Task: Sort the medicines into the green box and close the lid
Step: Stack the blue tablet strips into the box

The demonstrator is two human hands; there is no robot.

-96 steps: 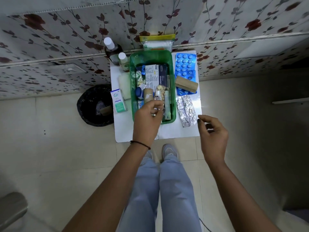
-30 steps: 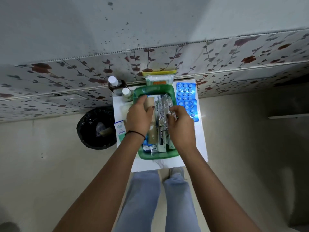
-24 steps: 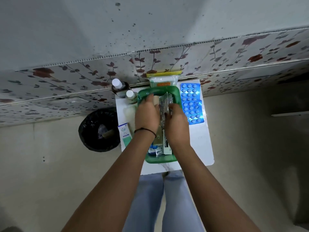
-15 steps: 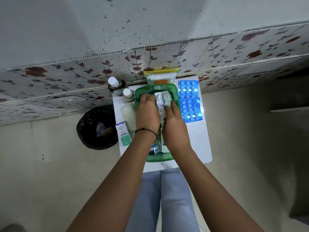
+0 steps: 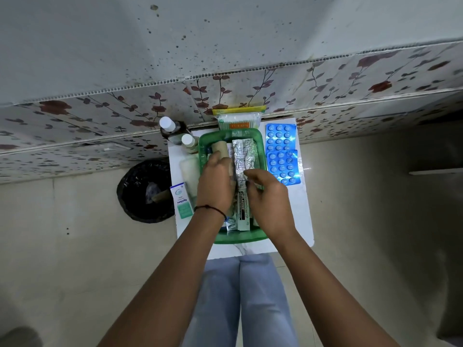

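Note:
The green box [image 5: 263, 156] stands mid-table, packed with medicines. A crinkled silver foil strip [image 5: 244, 156] lies on top at its far end, and a tan roll [image 5: 220, 148] sits beside it on the left. My left hand [image 5: 215, 189] is over the box with its fingers closed on the roll's near end. My right hand [image 5: 269, 199] hovers over the box's right side, fingers loosely apart, tips at the near end of the foil strip. A Cipladine tube box [image 5: 243, 211] shows between my hands. Two blue blister packs [image 5: 281, 154] lie right of the box.
On the white table [image 5: 299, 221], two white-capped bottles [image 5: 172, 131], a white pad [image 5: 189, 166] and an Optibex carton [image 5: 182, 201] sit left of the box. A cotton-bud pack [image 5: 238, 120] leans on the flowered wall behind. A black bin [image 5: 144, 191] stands on the floor at left.
The tan roll and silver foil strip went from the table into the green box. In the last half second my right hand drew back off the foil strip, which now lies flat.

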